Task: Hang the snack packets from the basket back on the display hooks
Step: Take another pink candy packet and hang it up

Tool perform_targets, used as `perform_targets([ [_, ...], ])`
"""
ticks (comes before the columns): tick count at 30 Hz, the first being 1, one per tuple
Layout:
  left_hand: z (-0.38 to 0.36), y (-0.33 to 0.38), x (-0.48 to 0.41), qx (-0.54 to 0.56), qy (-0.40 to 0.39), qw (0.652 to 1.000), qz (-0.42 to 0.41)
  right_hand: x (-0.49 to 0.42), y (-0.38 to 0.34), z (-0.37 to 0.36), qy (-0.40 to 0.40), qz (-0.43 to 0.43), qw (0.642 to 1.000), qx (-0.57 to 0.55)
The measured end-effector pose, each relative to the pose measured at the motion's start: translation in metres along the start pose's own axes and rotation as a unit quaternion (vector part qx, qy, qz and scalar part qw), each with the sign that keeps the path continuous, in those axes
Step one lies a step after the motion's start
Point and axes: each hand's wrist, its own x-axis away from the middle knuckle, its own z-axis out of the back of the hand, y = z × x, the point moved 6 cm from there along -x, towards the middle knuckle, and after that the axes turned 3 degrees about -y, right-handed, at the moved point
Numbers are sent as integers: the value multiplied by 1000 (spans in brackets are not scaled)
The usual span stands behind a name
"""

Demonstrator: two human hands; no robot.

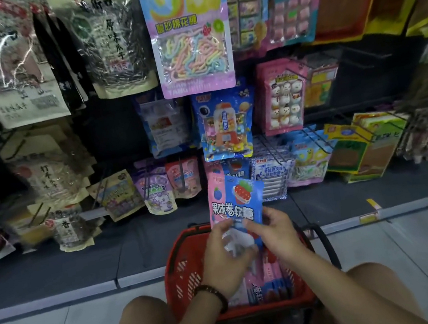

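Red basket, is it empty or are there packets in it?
Not empty. Pink and blue packets lie inside the red basket, beneath the blue strawberry packet that the left hand and right hand hold.

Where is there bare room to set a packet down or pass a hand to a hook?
The dark ledge lies bare left of the red basket and right of it, below the yellow-green boxes. Bare wire hooks stand before the dark panel right of the pink snowman packet. The hooks straight above the basket are crowded.
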Motion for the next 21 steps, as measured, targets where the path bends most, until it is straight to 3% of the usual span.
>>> perform_targets([
  [2,-8,3,-2,19,-9,1000,-15,5,-2,-11,-44,9,999,8],
  [5,4,2,-8,47,45,998,-16,9,-5,-18,-116,15,993,34],
  [7,17,-1,-14,74,56,996,6,3,-6,-7,-91,29,994,57],
  [10,31,-6,-21,69,53,995,45,-11,-10,24,38,49,989,131],
  [12,34,-5,-24,64,28,995,67,-18,-13,40,94,28,989,107],
  [16,41,-3,-34,38,7,996,77,-27,-18,41,29,3,999,31],
  [21,42,8,-47,38,7,999,36,-34,-14,41,23,1,1000,1],
])
